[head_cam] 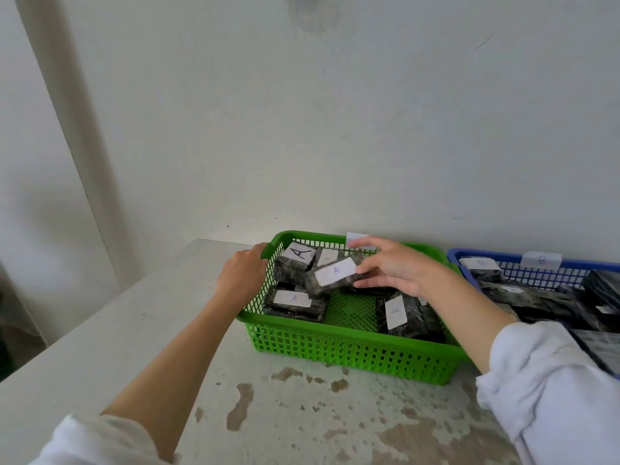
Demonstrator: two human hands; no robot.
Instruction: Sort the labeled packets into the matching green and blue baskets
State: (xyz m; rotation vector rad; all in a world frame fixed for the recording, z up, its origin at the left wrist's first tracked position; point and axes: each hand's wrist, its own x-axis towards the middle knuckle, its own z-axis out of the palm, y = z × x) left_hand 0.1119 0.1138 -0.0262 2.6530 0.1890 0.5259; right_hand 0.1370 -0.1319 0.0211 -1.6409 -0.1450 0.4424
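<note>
- The left hand grips the left end of the green basket, its fingers curled over the smooth rim near the far corner
- The right hand holds a packet above the middle of the green basket, pinching its right end between the thumb below and the loosely spread fingers above
- This held packet is a flat oblong block of dark stuff in shiny clear wrap, tilted with its left end lower; its white paper label bears a handwritten A
- The green basket is rectangular plastic with a grid of square holes in its walls and a finer lattice in its floor
- Four other packets lie inside it, each with an A label: one with a bold letter in the far left corner, one beside it, one flat at the near left, and one at the near right
- The blue basket, of the same meshed plastic, stands just to the right and holds a heap of dark wrapped packets; one shows a B label
- A white tag marked B sits on the blue basket's far rim
- The surface is pale and matt, with brown worn blotches toward its near edge
- Both forearms are bare, with crumpled white sleeves pushed up
</note>
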